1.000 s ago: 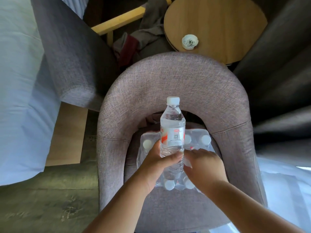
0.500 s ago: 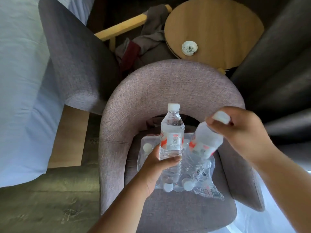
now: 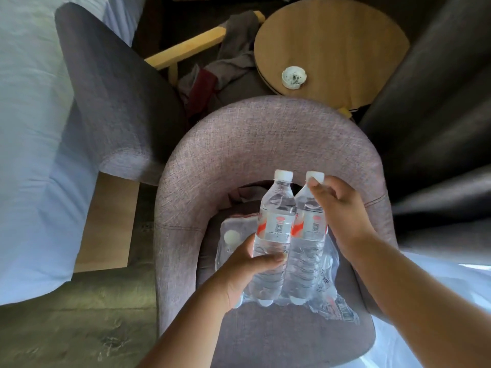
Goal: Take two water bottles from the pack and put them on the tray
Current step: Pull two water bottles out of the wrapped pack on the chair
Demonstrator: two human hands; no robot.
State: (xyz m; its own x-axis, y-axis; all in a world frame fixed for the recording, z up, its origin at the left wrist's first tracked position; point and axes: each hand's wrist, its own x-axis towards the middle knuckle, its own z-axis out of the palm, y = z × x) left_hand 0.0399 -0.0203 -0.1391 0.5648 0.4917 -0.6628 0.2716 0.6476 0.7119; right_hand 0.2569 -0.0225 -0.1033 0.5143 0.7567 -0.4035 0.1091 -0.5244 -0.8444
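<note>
Two clear water bottles with white caps and red-and-white labels stand side by side above the pack. My left hand (image 3: 245, 272) grips the lower body of the left bottle (image 3: 275, 224). My right hand (image 3: 342, 211) holds the right bottle (image 3: 308, 229) by its neck, fingers at the cap. Beneath them lies the torn plastic-wrapped pack (image 3: 329, 296) of bottles on the seat of a grey fabric armchair (image 3: 265, 144). One white cap of a packed bottle (image 3: 231, 237) shows at the left. No tray is in view.
A round wooden side table (image 3: 345, 35) with a small white ashtray (image 3: 293, 77) stands behind the chair. A second grey armchair (image 3: 111, 96) is at the left beside a white-sheeted bed (image 3: 32, 128). Clothes (image 3: 228, 59) lie on the floor. Dark curtains (image 3: 438, 115) hang at the right.
My right hand pulled a second bottle out of the pack, lifted it and set it upright next to the one in my left hand. The left bottle rose slightly.
</note>
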